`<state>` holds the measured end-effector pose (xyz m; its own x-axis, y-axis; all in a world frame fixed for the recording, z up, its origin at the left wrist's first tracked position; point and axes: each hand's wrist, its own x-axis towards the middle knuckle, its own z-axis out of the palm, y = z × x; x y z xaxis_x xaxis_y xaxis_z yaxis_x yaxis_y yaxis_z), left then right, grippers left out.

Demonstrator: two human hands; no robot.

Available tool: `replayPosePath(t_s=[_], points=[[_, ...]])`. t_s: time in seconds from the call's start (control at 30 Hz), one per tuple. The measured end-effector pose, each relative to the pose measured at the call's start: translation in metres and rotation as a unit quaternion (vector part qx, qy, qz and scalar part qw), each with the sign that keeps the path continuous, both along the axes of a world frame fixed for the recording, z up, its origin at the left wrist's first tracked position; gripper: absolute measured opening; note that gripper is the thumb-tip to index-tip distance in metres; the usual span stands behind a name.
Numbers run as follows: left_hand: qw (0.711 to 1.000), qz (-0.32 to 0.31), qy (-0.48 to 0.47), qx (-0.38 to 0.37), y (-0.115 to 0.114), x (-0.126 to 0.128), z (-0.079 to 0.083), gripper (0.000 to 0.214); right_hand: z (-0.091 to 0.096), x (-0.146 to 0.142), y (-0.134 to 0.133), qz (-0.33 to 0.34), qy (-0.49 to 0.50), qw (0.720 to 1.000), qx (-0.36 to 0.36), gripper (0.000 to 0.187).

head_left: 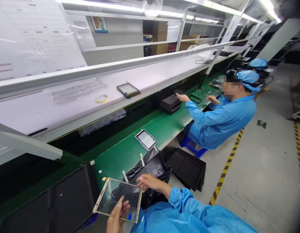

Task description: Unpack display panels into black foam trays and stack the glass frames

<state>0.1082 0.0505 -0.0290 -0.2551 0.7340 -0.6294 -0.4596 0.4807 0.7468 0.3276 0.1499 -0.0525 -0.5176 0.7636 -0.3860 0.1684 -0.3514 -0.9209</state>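
Observation:
A clear glass touch panel (pixel 127 195) with a pale border is held tilted above the front edge of the green bench. A small gold connector tab (pixel 105 178) sticks out at its upper left corner, and a blue sticker (pixel 130 216) sits near the lower edge. My left hand (pixel 117 215) grips the panel at its lower edge, some fingers showing through the glass. At the upper right corner, my right hand (pixel 152 183) has its fingers closed on the panel's edge. Below lies a black plastic bag (pixel 167 173) hanging by tape strips (pixel 125 176) from the bench.
On the green bench (pixel 121 155) lies a framed screen (pixel 146 139). Black trays (pixel 69 197) stand at left, more trays (pixel 189 168) on the floor. The upper shelf holds stacked panels (pixel 128 89) and a tape roll (pixel 102 98). A co-worker (pixel 225 119) sits to the right.

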Motion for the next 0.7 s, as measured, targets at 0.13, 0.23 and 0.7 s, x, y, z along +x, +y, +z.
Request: replayPosePath(t_s=[0.13,0.23,0.7], points=[[0.996,-0.074,-0.011,0.050,0.026,0.012,0.017,0.065,0.048,0.000,-0.017,0.002,-0.122,0.970,0.211,0.059],[0.987,-0.124,-0.013,0.102,0.040,0.025,0.038,0.063,0.061,0.006,-0.015,-0.041,-0.149,0.965,0.212,0.058],[0.983,-0.107,-0.056,0.135,0.060,0.067,0.056,0.063,0.238,0.120,0.208,-0.238,-0.128,0.882,0.386,0.050]])
